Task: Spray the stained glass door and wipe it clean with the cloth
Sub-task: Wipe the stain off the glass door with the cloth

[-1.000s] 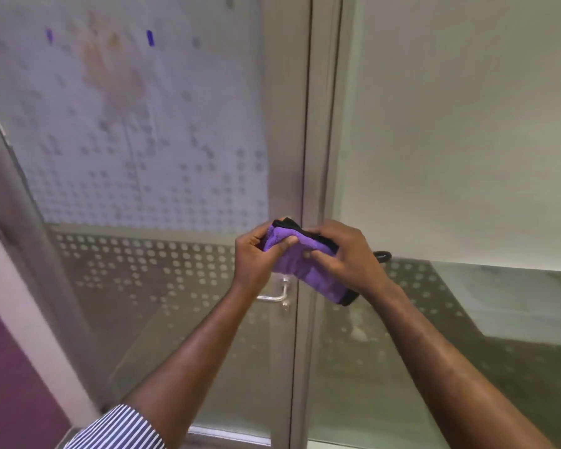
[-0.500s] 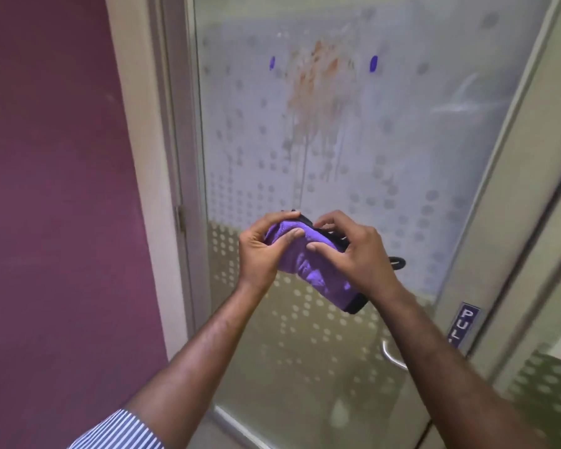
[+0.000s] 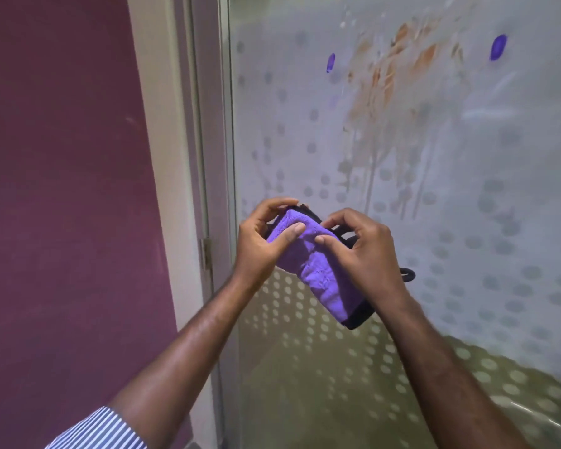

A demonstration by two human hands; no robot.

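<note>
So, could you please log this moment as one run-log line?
left hand: grips cloth | right hand: grips cloth | stain: unwiped on glass door

The cloth [image 3: 314, 270] is bright purple with a black trimmed edge and a black loop at its far end. The glass door [image 3: 450, 196] is frosted pale grey-white, patterned with rows of round dots, and lower down turns clear and greenish with white dots. An orange-brown stain [image 3: 399, 72] with thin downward runs marks it, flanked by two small purple marks. The wall [image 3: 62, 189] is deep maroon, the door frame [image 3: 172, 157] cream. The sleeve [image 3: 101, 431] is white with dark blue stripes.
</note>
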